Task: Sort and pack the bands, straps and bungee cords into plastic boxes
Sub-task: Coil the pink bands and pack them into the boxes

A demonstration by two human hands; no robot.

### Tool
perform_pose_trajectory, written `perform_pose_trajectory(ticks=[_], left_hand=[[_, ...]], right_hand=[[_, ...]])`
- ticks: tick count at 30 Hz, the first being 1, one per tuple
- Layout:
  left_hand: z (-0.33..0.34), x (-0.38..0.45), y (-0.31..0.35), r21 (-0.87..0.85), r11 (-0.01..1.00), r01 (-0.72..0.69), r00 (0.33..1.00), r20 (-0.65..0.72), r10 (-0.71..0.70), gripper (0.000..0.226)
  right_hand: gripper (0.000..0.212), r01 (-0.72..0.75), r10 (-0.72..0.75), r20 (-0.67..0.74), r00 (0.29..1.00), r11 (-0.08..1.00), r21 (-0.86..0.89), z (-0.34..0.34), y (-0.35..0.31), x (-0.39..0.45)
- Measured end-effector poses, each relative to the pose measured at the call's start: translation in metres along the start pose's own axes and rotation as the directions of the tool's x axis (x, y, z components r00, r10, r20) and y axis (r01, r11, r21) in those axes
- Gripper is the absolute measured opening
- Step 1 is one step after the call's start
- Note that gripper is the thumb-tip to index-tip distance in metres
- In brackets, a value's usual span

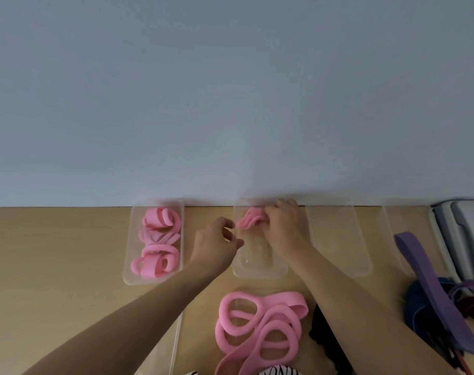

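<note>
My right hand (283,226) grips a folded pink band (248,218) and holds it in the far end of the middle clear plastic box (257,269). My left hand (216,243) hovers at that box's left wall with its fingers curled, holding nothing I can see. To the left stands another clear box (130,266) filled with rolled pink bands (160,239). A loose pile of pink bands (260,326) lies near the table's front, between my forearms.
Two more clear boxes (338,239) (392,234) stand to the right along the wall. Purple straps (430,282) and dark blue and red cords (420,304) are heaped at the right. A grey device (463,234) sits at the far right. Black bands (322,331) lie under my right forearm.
</note>
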State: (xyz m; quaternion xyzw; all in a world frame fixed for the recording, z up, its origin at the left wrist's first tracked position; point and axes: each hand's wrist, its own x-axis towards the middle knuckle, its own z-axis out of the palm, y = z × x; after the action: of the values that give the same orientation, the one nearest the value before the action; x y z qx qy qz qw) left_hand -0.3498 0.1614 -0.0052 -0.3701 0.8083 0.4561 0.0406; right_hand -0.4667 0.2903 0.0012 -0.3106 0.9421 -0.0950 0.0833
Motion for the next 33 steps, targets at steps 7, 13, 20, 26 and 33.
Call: perform_pose_trajectory(ticks=[7, 13, 20, 26, 33], left_hand=[[-0.003, -0.003, -0.002, -0.005, 1.000, 0.021, 0.999, -0.035, -0.021, 0.024], [-0.012, -0.003, -0.002, -0.009, 0.999, 0.037, 0.998, -0.044, -0.038, 0.026], [-0.015, -0.008, -0.003, -0.020, 0.999, 0.028, 1.000, -0.013, -0.028, 0.036], [-0.019, -0.017, -0.004, -0.003, 1.000, -0.010, 1.000, -0.016, 0.010, 0.040], [-0.028, -0.046, -0.008, 0.061, 0.989, -0.137, 0.979, -0.143, 0.145, 0.032]], right_hand=[[0.036, 0.113, -0.114, 0.073, 0.991, 0.993, 0.021, -0.009, 0.003, -0.010], [0.040, 0.073, -0.073, 0.089, 0.993, 0.997, 0.003, -0.012, -0.010, -0.006], [0.071, 0.128, -0.110, 0.151, 0.982, 0.985, -0.114, -0.009, -0.008, -0.013], [0.055, 0.113, -0.114, 0.044, 0.992, 0.993, 0.018, -0.015, -0.006, -0.035], [0.019, 0.147, -0.113, -0.211, 0.971, 0.977, 0.157, -0.017, -0.001, -0.104]])
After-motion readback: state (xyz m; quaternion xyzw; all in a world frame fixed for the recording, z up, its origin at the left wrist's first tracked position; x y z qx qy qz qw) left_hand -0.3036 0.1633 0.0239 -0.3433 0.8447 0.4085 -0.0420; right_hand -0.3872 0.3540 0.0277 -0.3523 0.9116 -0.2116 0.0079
